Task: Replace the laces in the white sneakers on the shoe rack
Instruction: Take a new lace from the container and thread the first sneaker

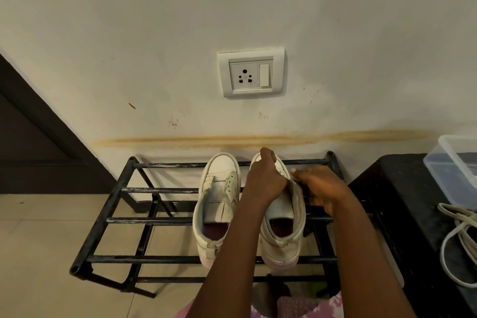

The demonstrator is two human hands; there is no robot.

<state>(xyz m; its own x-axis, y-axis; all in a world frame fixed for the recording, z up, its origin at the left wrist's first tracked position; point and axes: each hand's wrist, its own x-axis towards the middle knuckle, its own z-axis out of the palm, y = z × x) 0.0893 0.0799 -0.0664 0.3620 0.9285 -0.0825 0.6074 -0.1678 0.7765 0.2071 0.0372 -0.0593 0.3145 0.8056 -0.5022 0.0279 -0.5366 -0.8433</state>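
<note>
Two white high-top sneakers stand side by side on the top bars of a black metal shoe rack (108, 219), toes toward the wall. No lace shows on the left sneaker (219, 204), whose eyelets are bare. My left hand (263, 178) grips the front of the right sneaker (282, 237), fingers curled over its toe and lace area. My right hand (320, 186) holds that shoe's right side by the eyelets, with the thumb pinching at the flap. Loose white laces (456, 240) lie on the black surface at far right.
A dark stand or table (402, 201) sits right of the rack, carrying a clear plastic box (454, 162). A wall socket (251, 73) is above the rack. A dark door (31, 137) is at left. Beige floor tiles (38, 253) lie under and left of the rack.
</note>
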